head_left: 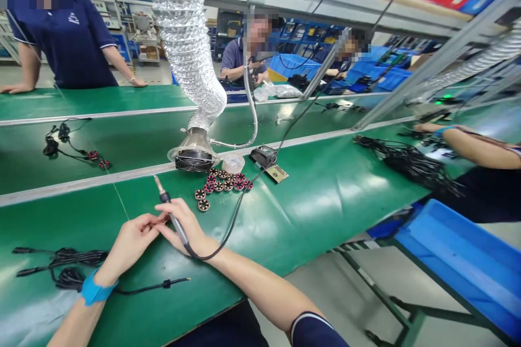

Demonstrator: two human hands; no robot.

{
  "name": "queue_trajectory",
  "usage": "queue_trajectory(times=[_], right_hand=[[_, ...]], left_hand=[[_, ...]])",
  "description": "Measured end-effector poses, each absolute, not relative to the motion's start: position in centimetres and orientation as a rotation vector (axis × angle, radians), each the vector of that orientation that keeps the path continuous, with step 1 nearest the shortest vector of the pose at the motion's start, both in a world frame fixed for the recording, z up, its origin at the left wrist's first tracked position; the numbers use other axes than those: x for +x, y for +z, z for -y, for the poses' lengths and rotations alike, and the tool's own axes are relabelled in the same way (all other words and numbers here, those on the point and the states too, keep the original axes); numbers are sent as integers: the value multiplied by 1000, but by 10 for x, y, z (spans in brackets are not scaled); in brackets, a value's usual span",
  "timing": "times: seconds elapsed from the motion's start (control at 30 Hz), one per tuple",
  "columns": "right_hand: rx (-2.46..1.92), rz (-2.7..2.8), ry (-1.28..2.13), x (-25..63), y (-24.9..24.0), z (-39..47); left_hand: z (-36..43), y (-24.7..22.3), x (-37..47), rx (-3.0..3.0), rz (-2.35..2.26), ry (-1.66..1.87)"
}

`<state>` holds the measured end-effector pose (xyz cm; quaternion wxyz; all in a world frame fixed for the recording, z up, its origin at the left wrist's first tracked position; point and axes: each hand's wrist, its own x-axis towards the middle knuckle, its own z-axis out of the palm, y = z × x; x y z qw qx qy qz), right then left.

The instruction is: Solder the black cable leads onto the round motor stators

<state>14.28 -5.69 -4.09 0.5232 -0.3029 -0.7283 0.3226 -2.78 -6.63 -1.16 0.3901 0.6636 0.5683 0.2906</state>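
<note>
A soldering iron (pixel 177 227) lies across my right hand (pixel 189 225), held between thumb and fingers, its metal tip pointing up and away. My left hand (pixel 136 238), with a blue wrist band, is pinched closed, its fingertips meeting those of my right hand. A thin solder wire (pixel 118 192) runs down from above to my left hand. Whatever small part lies between the fingertips is hidden. Black cables (pixel 77 257) lie coiled under and beside my left wrist, one stripped end (pixel 179 282) reaching right. Several small round copper-wound coils (pixel 222 181) sit beyond my right hand.
A fume duct with a fan (pixel 194 160) hangs over the bench. Near it are a clear tape roll (pixel 233 164) and an iron stand (pixel 264 156). Cables with coils (pixel 93 156) lie on the belt. A cable bundle (pixel 407 160) and blue bin (pixel 459 260) are right. Co-workers are around.
</note>
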Motion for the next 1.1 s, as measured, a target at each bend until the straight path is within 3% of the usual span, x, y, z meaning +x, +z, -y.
queue_trajectory(times=[0.47,1.1], right_hand=[[-831,1802,834,144,-48,51],[-714,1814,1036,152,-44,57]], left_hand=[[61,-18,-47,1875,-1492,600],[69,-2,-36,1469,-1327,512]])
